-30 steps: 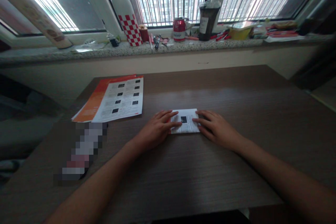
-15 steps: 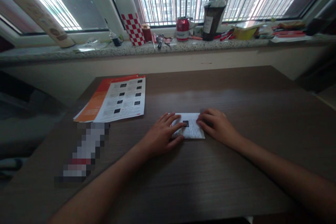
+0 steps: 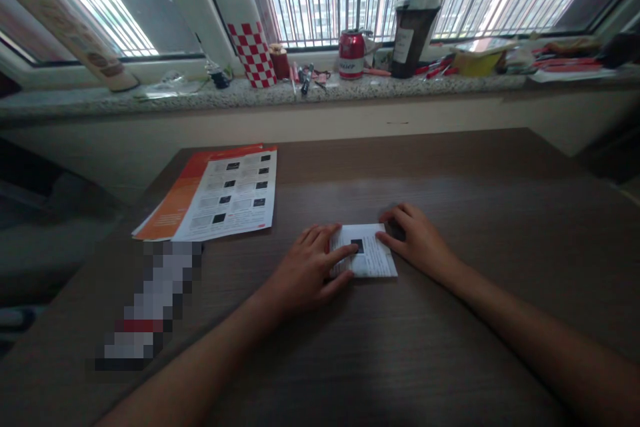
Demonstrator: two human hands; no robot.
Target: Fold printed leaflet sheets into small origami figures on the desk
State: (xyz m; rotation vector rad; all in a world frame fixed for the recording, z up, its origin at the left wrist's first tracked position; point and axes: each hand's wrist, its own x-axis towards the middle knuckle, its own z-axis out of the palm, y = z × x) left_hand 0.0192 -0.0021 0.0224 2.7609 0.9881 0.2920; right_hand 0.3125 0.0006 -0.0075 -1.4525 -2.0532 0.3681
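Note:
A small folded sheet of printed paper (image 3: 373, 253) with a dark picture on it lies flat on the brown table (image 3: 450, 180). My left hand (image 3: 315, 263) rests on its left part, fingers spread, the index fingertip at the dark picture. That hand covers the paper's left edge. At the top right corner is my right hand (image 3: 417, 233), fingers curved and apart, thumb and fingertips at the paper's right edge. Nothing shows gripped between them.
Orange and white printed sheets (image 3: 235, 193) lie at the table's far left, with a pixelated object (image 3: 150, 307) below them. Along the windowsill (image 3: 185, 101) stand a checkered white bottle (image 3: 250, 47), a red can (image 3: 351, 53), a dark drink cup (image 3: 413, 37) and a yellow container (image 3: 477, 61).
The view has shifted slightly, so the paper and hands appear a little lower. My right hand's fingers have opened somewhat, showing more of the paper's right edge. The left hand stays on the paper.

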